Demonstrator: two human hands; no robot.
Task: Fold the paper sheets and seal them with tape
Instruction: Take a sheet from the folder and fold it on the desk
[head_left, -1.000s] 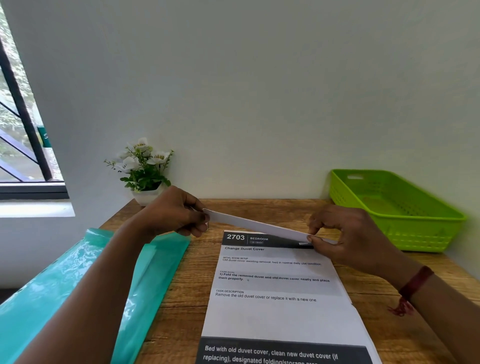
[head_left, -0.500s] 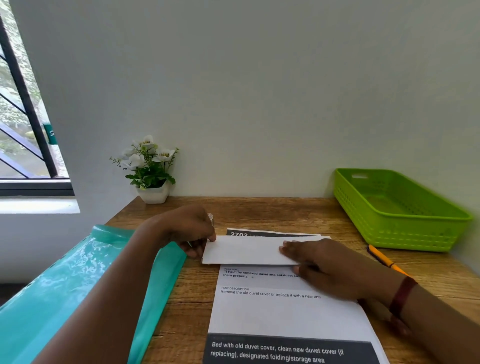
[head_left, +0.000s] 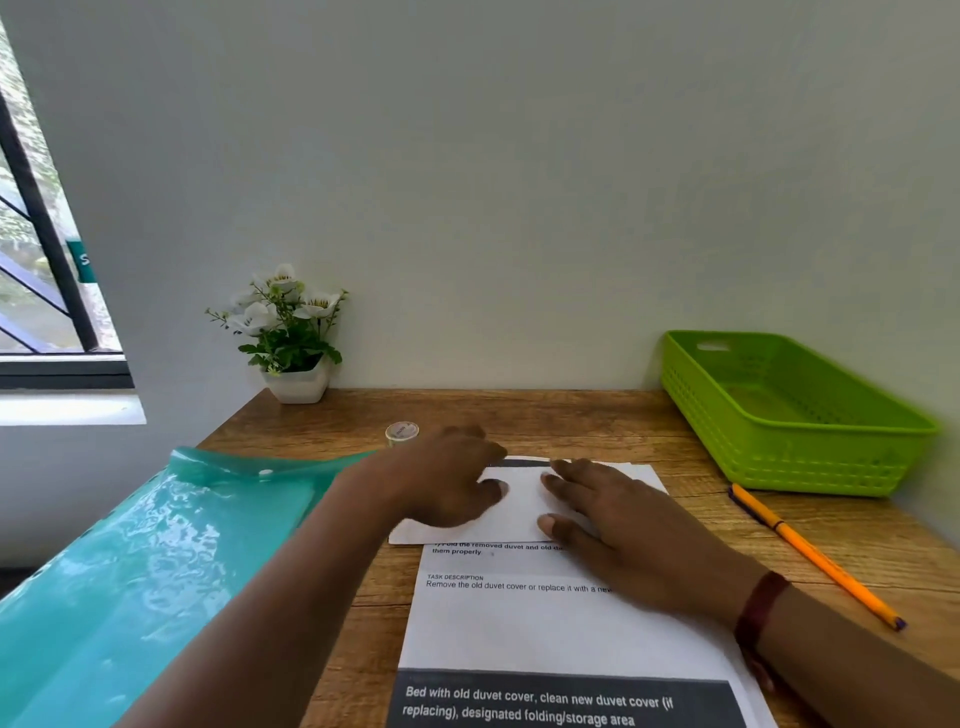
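I'm at a home desk: wooden desk (head_left: 545, 415), potted flowers (head_left: 288, 332) upper left, window (head_left: 36, 234) at left edge.

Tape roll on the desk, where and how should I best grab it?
Pinch the tape roll across its curved outer rim, coming from above: it appears to lie flat, round face up, just beyond the left hand.

I see on my desk (head_left: 571, 415): flowerpot (head_left: 297, 385) back-left corner, maybe a tape roll (head_left: 401, 432) near it, green basket (head_left: 805, 460) back-right, pen (head_left: 810, 553) right edge, printed sheet (head_left: 519, 629) front, teal folder (head_left: 156, 561) left edge.
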